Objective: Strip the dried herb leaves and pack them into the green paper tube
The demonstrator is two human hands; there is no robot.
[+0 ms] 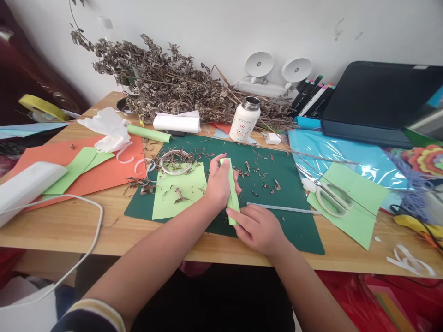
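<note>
A narrow rolled or folded piece of light green paper [231, 196] is held above the dark green mat [287, 230]. My left hand [220, 184] is wrapped round its upper part, with the thumb along the near face and fingertips showing on the far side. Lower down, my right hand [256, 226] grips the bottom end between thumb and fingers. Left of my hands, a light green sheet [166, 203] with dried leaf bits lies on the mat beside a roll of clear tape [176, 162]. A thin pale stick [284, 209] lies right of my hands.
Scissors [334, 199] rest on another green sheet [363, 216] at the right. Behind the mat are an open white bottle [244, 121] and a heap of dried plants [173, 83]. Orange paper [124, 184] and a white device [31, 184] lie at the left.
</note>
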